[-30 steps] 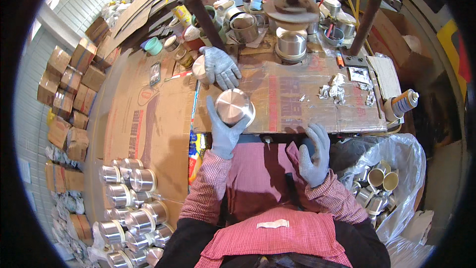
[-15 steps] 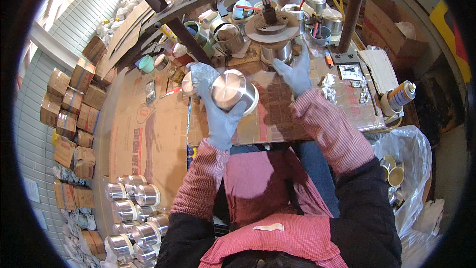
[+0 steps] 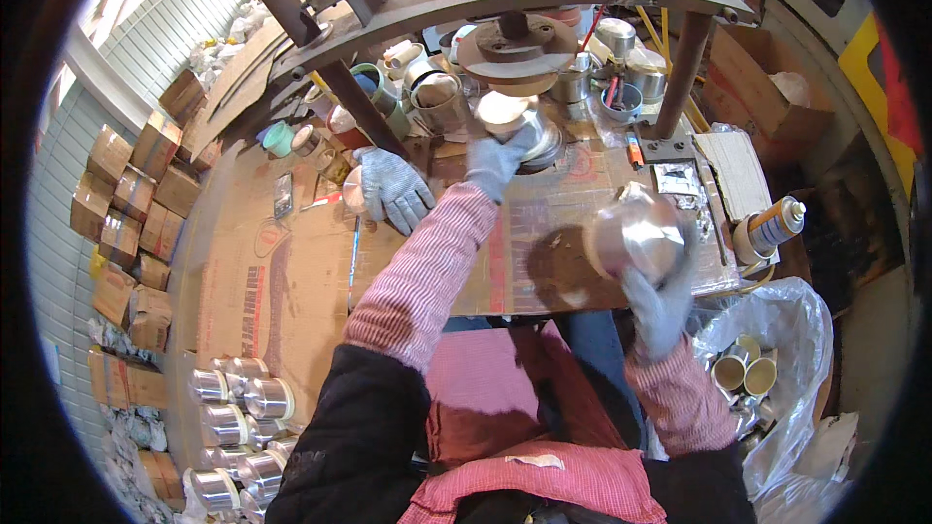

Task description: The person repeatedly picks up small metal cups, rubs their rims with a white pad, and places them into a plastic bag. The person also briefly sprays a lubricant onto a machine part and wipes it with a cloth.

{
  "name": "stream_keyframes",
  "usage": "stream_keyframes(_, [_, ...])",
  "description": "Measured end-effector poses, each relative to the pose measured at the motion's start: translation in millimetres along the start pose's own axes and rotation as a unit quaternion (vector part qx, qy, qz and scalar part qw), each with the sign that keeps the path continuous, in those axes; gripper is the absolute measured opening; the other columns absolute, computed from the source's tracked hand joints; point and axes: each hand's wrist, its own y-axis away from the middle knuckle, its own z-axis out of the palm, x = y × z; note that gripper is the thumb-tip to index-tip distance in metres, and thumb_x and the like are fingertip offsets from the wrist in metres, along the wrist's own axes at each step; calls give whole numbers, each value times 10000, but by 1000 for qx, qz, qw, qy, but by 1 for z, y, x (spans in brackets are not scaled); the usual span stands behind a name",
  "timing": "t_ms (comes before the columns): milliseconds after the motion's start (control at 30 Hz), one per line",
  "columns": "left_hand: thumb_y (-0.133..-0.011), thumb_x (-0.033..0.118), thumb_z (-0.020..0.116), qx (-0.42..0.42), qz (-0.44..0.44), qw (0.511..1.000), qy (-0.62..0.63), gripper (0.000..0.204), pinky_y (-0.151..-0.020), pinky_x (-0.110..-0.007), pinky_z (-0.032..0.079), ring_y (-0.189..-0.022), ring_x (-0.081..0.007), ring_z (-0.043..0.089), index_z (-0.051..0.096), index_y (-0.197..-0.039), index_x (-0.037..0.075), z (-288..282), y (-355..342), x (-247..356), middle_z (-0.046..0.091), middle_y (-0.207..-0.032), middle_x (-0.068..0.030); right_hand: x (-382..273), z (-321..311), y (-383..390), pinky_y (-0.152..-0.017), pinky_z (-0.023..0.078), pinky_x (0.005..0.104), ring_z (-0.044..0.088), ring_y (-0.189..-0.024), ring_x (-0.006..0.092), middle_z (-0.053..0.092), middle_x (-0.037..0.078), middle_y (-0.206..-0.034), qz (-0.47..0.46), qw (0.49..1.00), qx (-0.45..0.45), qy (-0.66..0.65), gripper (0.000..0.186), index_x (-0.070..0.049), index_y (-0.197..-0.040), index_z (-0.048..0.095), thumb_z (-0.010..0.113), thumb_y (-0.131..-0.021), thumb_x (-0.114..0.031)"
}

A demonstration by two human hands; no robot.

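Observation:
My left hand [image 3: 495, 167], in a grey glove, is closed on a shiny metal cup [image 3: 507, 114]. That cup is tilted just below the round press plate [image 3: 518, 50], over the seat in the table. My right hand [image 3: 662, 303], also gloved and blurred by motion, grips another shiny metal cup [image 3: 636, 236] above the right front of the table. A loose grey glove [image 3: 392, 188] lies on the cardboard-covered table [image 3: 456, 262], beside a round metal piece [image 3: 353, 190].
Steel posts [image 3: 687, 49] and a crossbar [image 3: 408, 24] frame the press. Finished-looking cups [image 3: 269, 398] are stacked at the lower left. A clear plastic bag [image 3: 796, 340] of cups hangs at the right, below a spray can [image 3: 777, 223]. Pots and tools crowd the back.
The press plate has risen. My left hand has carried its cup right to beneath the plate. My right hand, open before, has taken the cup from there and moved it toward the near right.

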Motion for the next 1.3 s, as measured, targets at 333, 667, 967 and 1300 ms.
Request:
stream_keyframes(333, [-787, 228, 903, 1, -32, 966, -256, 1072, -1132, -452, 447, -1340, -377, 544, 245, -1596, -18, -2, 36, -4, 529, -1467, -266, -2, -275, 156, -1163, 430, 427, 467, -1418, 296, 386, 201, -1595, 14, 875, 293, 385, 904, -28, -1625, 284, 798, -898, -187])
stream_keyframes(667, [-925, 93, 742, -32, 50, 984, -169, 840, -1223, -445, 304, -1466, -354, 396, 253, -1590, -59, -93, 228, 83, 409, -1565, -251, 3, -231, 120, -1253, 246, 508, 385, -1483, 367, 412, 224, -1599, -64, 833, 214, 506, 774, 12, -1597, 330, 707, -971, -244])
stream_keyframes(967, [-921, 106, 732, 40, 5, 954, -297, 616, -1204, -414, 348, -1420, -325, 487, 493, -1475, -21, -185, 304, 158, 562, -1443, -204, 38, 43, 28, -1242, 277, 506, 382, -1494, 402, 424, 258, -1585, -300, 892, -121, 316, 625, 71, -1518, 431, 664, -993, -174])
stream_keyframes(1300, [-866, 664, 664, 218, -230, 457, -831, 884, -1189, -588, 305, -1441, -454, 402, 438, -1575, 187, -526, 312, 302, 452, -1564, -227, 95, 88, 12, -1116, 466, 461, 533, -1375, 358, 447, 210, -1556, -91, 966, -206, 125, 527, 22, -1536, 410, 570, -1052, -113])
